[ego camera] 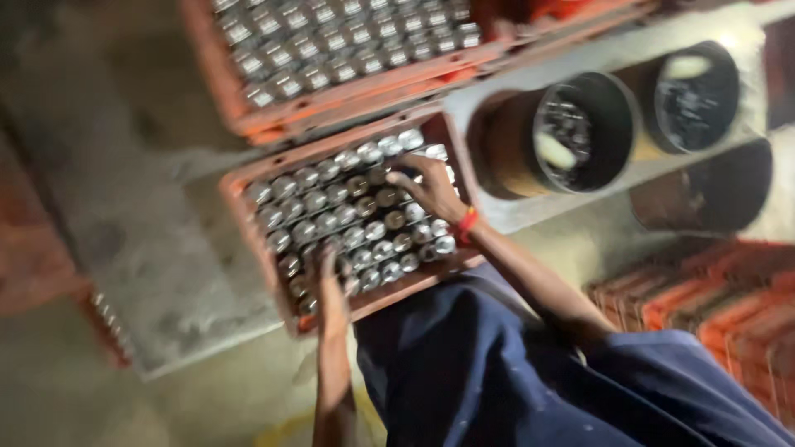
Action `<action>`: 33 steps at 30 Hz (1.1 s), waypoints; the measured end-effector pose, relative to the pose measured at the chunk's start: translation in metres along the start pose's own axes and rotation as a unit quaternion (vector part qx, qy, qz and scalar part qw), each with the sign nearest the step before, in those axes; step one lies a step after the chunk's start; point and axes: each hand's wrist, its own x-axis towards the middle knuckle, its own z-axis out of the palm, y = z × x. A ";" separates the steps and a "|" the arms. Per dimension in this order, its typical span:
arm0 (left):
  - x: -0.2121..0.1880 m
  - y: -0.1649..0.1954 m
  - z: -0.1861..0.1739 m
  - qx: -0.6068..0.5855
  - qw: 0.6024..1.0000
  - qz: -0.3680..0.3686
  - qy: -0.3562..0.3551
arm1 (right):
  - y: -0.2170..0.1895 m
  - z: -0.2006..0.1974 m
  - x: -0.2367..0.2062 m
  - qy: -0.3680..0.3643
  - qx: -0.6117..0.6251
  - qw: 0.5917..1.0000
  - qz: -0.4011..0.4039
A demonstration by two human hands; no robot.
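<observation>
An orange plastic crate [234, 199] sits on a grey slab, packed with rows of several upright short metal cylinders [327, 219]. My right hand [429, 192], with a red band at the wrist, rests on the cylinders at the crate's far right corner, fingers curled around one of them. My left hand [332, 271] reaches down onto the cylinders by the crate's near edge. It is blurred, so its grip is unclear. My dark blue clothing [464, 364] fills the lower right.
A second orange crate [217, 79] of similar cylinders stands just beyond the first. To the right, a grey rack [513, 211] holds round dark drums [580, 132] lying on their sides. Stacked orange crates [712, 306] stand at the lower right. The floor is bare concrete.
</observation>
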 end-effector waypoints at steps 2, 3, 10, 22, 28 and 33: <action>0.005 -0.003 -0.018 -0.014 1.000 -0.013 -0.008 | 0.001 -0.039 -0.030 0.094 0.041 0.992 0.075; 0.006 -0.004 -0.027 -0.017 0.999 -0.033 -0.018 | 0.006 -0.063 -0.041 0.144 0.060 0.982 0.105; -0.007 0.002 -0.027 0.051 0.996 0.062 0.026 | 0.094 -0.222 -0.070 0.380 -0.135 0.902 0.151; -0.027 -0.076 0.044 -0.011 0.996 0.061 0.069 | 0.203 -0.338 -0.055 0.186 -0.373 0.869 0.266; -0.059 -0.091 0.084 -0.024 0.996 0.080 0.042 | 0.217 -0.330 -0.053 0.175 -0.272 0.934 0.155; -0.088 -0.076 0.095 -0.017 0.988 0.120 0.097 | 0.226 -0.338 -0.058 0.282 -0.057 0.941 0.175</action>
